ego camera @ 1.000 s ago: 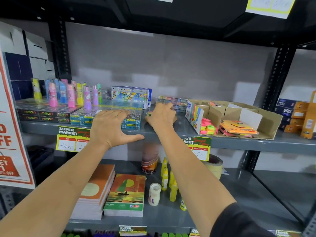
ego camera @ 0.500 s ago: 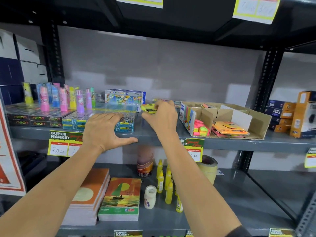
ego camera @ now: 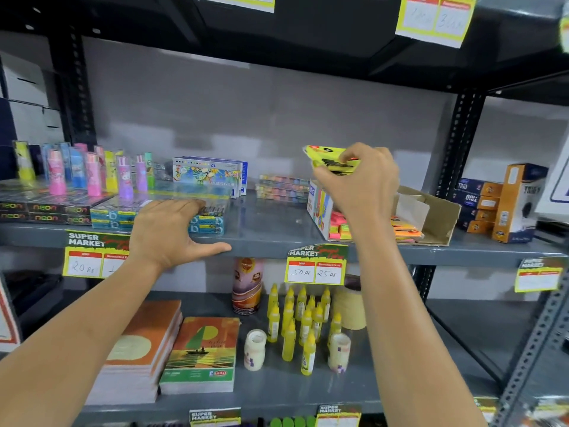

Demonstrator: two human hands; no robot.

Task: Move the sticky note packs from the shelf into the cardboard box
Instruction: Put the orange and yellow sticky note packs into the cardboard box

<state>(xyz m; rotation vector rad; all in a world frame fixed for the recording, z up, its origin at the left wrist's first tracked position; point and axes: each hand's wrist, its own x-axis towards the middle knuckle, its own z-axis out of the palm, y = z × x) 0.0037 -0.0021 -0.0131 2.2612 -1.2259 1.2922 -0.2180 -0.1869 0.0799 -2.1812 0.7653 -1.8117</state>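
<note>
Yellow sticky note pack (ego camera: 334, 160) sits pinched between the thumb and fingertips of the right hand (ego camera: 358, 186), raised above the shelf (ego camera: 268, 223) and over the left end of the cardboard box (ego camera: 437, 214). It is tilted, flat and bright yellow with dark print and a small red mark at one corner. More packs, pink, green and orange, lie inside the box. The left hand (ego camera: 171, 232) grasps nothing: its palm rests spread on the shelf's front edge, fingers on the blue boxes (ego camera: 206, 223), well apart from the pack.
</note>
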